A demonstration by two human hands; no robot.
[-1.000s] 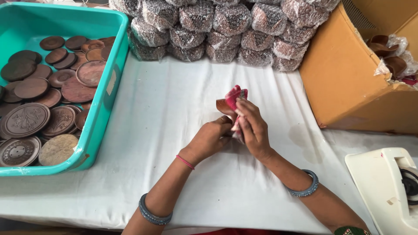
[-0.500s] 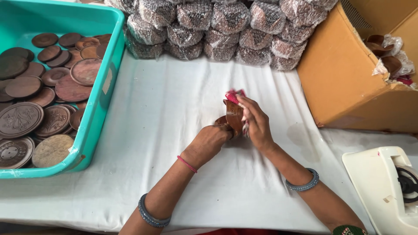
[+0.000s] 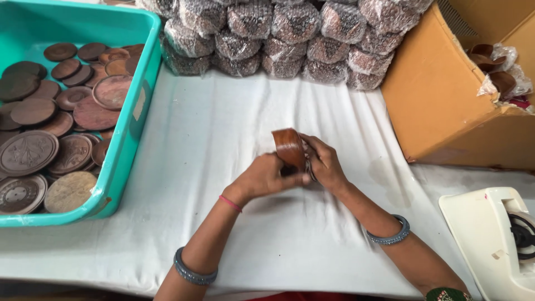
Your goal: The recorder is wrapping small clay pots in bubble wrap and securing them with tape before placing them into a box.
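Both hands (image 3: 295, 170) around wooden disc (image 3: 289, 147) — mid-cloth (image 3: 223, 139), open room around.

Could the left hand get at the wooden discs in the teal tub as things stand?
Probably yes: the teal tub is open-topped with bare cloth between, but the left hand now grips the brown wooden piece.

Tub: at nine o'clock we see a teal plastic tub (image 3: 146, 83) of dark wooden discs (image 3: 33, 151).
Bundles: at twelve, our stacked plastic-wrapped bundles (image 3: 290, 33).
Box: at two, a cardboard box (image 3: 446, 95).
Machine: at five, a cream machine (image 3: 493, 239).
Cloth: a white tablecloth (image 3: 223, 122) under all.
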